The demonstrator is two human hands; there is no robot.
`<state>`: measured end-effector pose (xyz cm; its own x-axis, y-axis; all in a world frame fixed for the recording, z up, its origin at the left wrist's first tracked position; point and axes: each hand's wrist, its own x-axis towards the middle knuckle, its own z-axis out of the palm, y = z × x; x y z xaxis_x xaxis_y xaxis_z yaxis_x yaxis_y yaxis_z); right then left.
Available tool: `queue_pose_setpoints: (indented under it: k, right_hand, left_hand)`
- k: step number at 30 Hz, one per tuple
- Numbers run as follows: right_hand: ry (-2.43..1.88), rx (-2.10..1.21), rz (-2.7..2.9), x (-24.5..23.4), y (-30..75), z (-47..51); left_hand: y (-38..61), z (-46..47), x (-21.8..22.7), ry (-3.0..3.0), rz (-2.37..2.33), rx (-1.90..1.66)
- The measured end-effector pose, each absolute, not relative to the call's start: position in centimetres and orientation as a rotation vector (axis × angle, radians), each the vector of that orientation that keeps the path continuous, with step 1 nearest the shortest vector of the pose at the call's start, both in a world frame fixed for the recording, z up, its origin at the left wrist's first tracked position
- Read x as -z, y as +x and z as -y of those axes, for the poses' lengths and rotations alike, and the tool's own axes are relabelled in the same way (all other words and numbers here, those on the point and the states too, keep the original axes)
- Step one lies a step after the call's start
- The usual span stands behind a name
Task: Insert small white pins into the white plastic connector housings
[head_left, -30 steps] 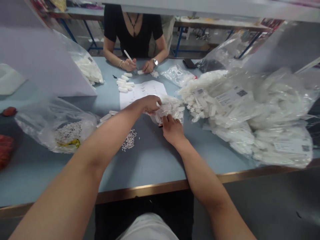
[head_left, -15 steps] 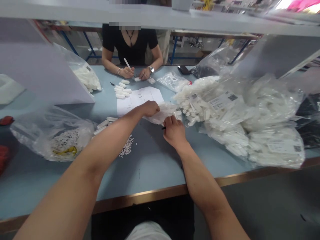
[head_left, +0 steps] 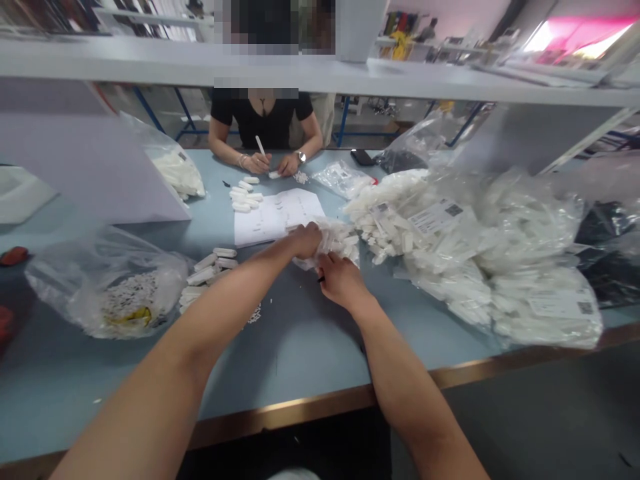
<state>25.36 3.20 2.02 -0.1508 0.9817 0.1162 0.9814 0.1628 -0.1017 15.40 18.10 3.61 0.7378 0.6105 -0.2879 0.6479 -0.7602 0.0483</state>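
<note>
- A transparent plastic bag (head_left: pixel 334 241) of white plastic pieces lies bunched on the blue-grey table (head_left: pixel 285 360), between the two hands and touching both.
- The left hand (head_left: pixel 306 240) sits on top of the bag's left end, its fingers curled down and closed on the film.
- The right hand (head_left: pixel 341 280) is at the bag's lower edge, its fingers bent and pressed together. A small black bit (head_left: pixel 321 279) shows just beside them; whether they pinch it, I cannot tell.
- Just right of the right hand, a heap of labelled plastic bags (head_left: pixel 440 257) holds similar white pieces.
- Past the left hand lies a sheet of paper (head_left: pixel 275 217) with small marks, and beyond it a cluster of white bars (head_left: pixel 243 199).
- Just left of the left forearm are more white bars (head_left: pixel 207 270). Further left, a transparent bag (head_left: pixel 107 287) holds tiny white pieces.
- Well ahead of both hands, across the table, a co-worker's hands (head_left: pixel 260 163) hold a white stick (head_left: pixel 260 145).
</note>
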Motion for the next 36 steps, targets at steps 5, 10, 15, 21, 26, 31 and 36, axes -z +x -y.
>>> queue_pose_setpoints:
  k: [5,10,15,21,26,31,36]
  right_hand:
    - [-2.001,-0.024,2.234,-1.8,25.4,-3.3]
    - [-1.999,-0.014,2.196,-2.4,25.8,-3.1]
    - [-2.075,0.019,2.005,-3.3,26.8,-2.9]
    - [-2.107,0.011,1.865,-3.2,27.6,-3.1]
    - [-2.132,-0.036,1.853,-2.2,27.8,-3.7]
    - [-2.167,-0.078,1.865,-1.6,27.7,-3.9]
    - [-2.222,-0.088,1.876,-2.0,27.3,-3.9]
  left_hand:
    - [15.7,-17.5,-3.6,2.884,-1.019,0.433]
    - [15.7,-16.7,-3.6,2.917,-0.933,0.472]
    - [15.8,-16.5,-3.8,2.931,-0.893,0.501]
    - [15.8,-16.1,-3.1,2.927,-0.942,0.479]
    - [15.6,-15.6,-2.6,2.883,-1.062,0.372]
    - [15.1,-15.3,-3.0,2.897,-1.027,0.338]
    - [15.3,-15.2,-3.4,2.879,-0.978,0.378]
